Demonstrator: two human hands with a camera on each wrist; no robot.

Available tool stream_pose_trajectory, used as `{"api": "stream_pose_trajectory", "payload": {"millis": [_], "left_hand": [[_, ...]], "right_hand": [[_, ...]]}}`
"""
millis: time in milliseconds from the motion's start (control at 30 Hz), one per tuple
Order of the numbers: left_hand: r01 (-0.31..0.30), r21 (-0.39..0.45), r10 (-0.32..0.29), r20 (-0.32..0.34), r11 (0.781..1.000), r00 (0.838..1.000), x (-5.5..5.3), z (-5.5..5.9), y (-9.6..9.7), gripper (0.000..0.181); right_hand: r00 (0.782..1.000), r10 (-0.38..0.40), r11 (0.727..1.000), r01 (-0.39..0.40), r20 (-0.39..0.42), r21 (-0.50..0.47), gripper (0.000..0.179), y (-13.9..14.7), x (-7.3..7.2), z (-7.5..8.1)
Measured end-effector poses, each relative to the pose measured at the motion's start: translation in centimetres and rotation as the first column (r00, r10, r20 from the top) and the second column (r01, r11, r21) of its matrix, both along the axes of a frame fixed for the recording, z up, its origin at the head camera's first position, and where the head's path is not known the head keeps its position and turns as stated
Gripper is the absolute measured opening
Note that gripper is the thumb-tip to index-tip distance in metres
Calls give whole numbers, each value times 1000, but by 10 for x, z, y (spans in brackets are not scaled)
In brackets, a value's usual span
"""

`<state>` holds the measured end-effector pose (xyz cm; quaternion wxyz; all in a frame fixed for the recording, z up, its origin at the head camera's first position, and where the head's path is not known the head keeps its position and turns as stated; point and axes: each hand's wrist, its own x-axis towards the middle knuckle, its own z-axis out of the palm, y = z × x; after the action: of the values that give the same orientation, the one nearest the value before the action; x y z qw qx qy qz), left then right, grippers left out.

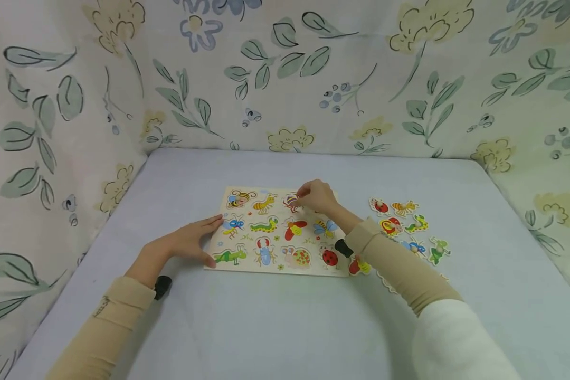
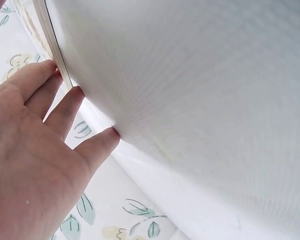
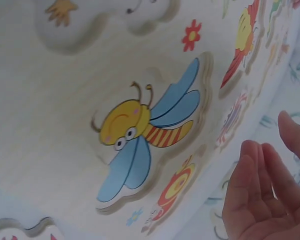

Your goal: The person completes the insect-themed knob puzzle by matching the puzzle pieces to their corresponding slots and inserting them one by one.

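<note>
A flat wooden insect puzzle board lies on the table, with recessed pictures of a bee, a caterpillar, a stag beetle and others. At its left edge, my left hand touches the rim with spread fingers; the left wrist view shows those fingertips against the board's side. Over the top row, my right hand is beside the spider picture. In the right wrist view its thumb and fingers stand apart, with nothing visible between them. A dragonfly picture fills that view's middle.
Right of the board lie several loose insect pieces, among them a ladybug, a caterpillar, an ant and a grasshopper. My right forearm covers some of them. Floral cloth hangs behind the white table.
</note>
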<state>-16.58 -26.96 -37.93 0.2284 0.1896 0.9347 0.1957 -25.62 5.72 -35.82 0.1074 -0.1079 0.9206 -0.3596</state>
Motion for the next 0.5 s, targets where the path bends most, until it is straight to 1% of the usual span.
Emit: {"api": "stream_pose_trajectory", "payload": {"millis": [167,400,500], "left_hand": [[2,5,-2,-2,1000,1000,0,1,2,111],[-3,5,3,-1,1000,1000,1,1,1,112],[-7,0,7,4,1000,1000,1,1,0,112]], "right_hand": [[1000,-13,1000,13,15,-1,29,6,-1,-1],[1000,7,1000,-7,6,25,32,16,1,5],[1000,3,1000,-3,1,27,32,21,2,7]]}}
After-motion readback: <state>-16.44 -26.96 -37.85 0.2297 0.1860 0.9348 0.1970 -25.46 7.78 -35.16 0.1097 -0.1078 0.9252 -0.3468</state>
